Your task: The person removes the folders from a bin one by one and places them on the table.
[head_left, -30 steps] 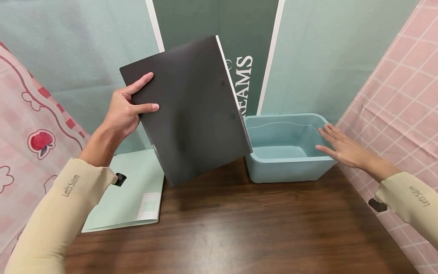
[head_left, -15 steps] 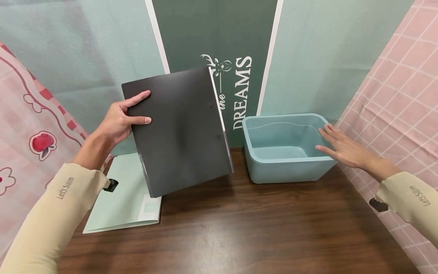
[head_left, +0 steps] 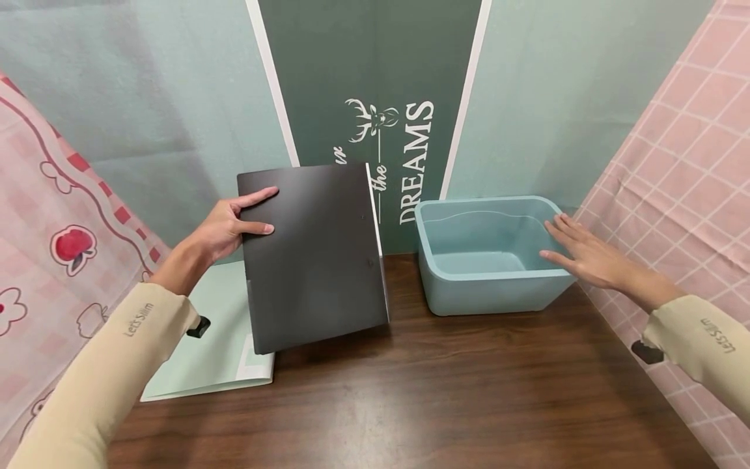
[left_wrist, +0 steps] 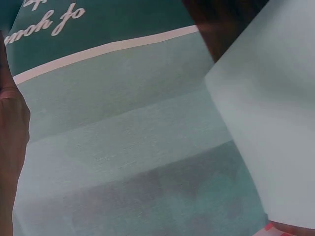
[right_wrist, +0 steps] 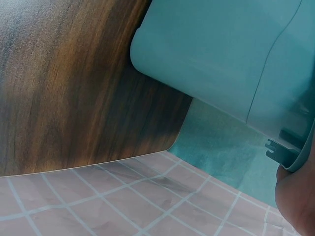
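My left hand (head_left: 221, 228) holds a black file folder (head_left: 316, 260) by its left edge, thumb and a finger spread over the face turned to me. The folder stands nearly upright, slightly tilted, its lower left corner overlapping a pale green folder (head_left: 202, 339) that lies on the table. Whether its lower edge touches the table I cannot tell. In the left wrist view, part of the left hand (left_wrist: 12, 147) shows at the left edge. My right hand (head_left: 588, 254) rests with extended fingers on the right rim of a light blue plastic bin (head_left: 486, 293).
A dark wooden table (head_left: 410, 404) lies under everything. Behind it hangs a green cloth (head_left: 375, 58) with white lettering. A pink patterned curtain (head_left: 41, 195) closes the left side, a pink checked one (head_left: 691, 163) the right.
The left hand has lowered the black file folder and brought it away from the bin, turning it more upright. The right hand and the bin have stayed in place.
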Tool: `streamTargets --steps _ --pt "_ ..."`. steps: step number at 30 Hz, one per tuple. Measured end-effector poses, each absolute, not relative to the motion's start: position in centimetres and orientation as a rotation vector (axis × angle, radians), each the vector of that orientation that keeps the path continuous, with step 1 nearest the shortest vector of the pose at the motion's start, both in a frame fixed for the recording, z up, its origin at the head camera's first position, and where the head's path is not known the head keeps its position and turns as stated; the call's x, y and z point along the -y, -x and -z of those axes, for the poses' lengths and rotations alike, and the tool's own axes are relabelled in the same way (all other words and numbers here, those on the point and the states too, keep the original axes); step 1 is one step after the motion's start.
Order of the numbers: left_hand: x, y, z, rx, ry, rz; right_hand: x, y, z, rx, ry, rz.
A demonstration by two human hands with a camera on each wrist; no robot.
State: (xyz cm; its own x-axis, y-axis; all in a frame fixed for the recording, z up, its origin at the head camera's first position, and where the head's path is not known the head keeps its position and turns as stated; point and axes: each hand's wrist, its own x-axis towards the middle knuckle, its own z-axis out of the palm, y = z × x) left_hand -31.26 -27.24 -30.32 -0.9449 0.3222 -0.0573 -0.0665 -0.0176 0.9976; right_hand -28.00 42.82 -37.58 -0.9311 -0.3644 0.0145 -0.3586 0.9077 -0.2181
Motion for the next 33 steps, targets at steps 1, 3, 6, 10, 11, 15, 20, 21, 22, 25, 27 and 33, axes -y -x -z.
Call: streamTargets --steps 1,3,6,10,11,15,20,21,22,25,27,33 --pt "27.2 31.4 30.6 -1.988 -0.257 -2.042 -42.8 28.0 37.5 -3.042 0.575 0.337" --pt "27.1 31.6 31.1 -1.993 -0.246 -2.025 -42.7 28.0 37.4 -3.038 0.572 0.334" --pt "26.8 31.6 31.9 -2.001 -0.238 -2.010 -42.8 28.0 37.5 -3.042 0.586 0.333" --pt "26.3 31.6 33.0 -2.013 -0.251 -1.993 -43.0 28.1 37.6 -3.050 0.612 0.344" --pt "26.2 31.7 33.3 -2.020 -0.259 -1.988 -43.1 28.1 37.7 -3.051 0.618 0.350" --pt "25.8 31.7 34.4 -2.038 -0.294 -1.969 -43.2 28.1 37.9 -3.054 0.622 0.355" --pt "25.4 31.8 35.6 -2.056 -0.301 -1.950 -43.4 28.2 38.2 -3.051 0.609 0.360" --pt "25.4 32.0 35.9 -2.061 -0.303 -1.938 -43.4 28.2 38.3 -3.052 0.607 0.361" --pt "25.4 32.0 36.1 -2.062 -0.300 -1.933 -43.4 28.1 38.4 -3.053 0.609 0.362" --pt "25.2 32.4 36.9 -2.067 -0.299 -1.906 -43.4 27.9 38.7 -3.059 0.607 0.372" --pt "25.1 32.6 37.5 -2.076 -0.294 -1.890 -43.3 27.7 38.9 -3.063 0.605 0.380" --pt "24.4 33.2 39.1 -2.092 -0.285 -1.856 -43.4 27.7 38.7 -3.057 0.590 0.390"
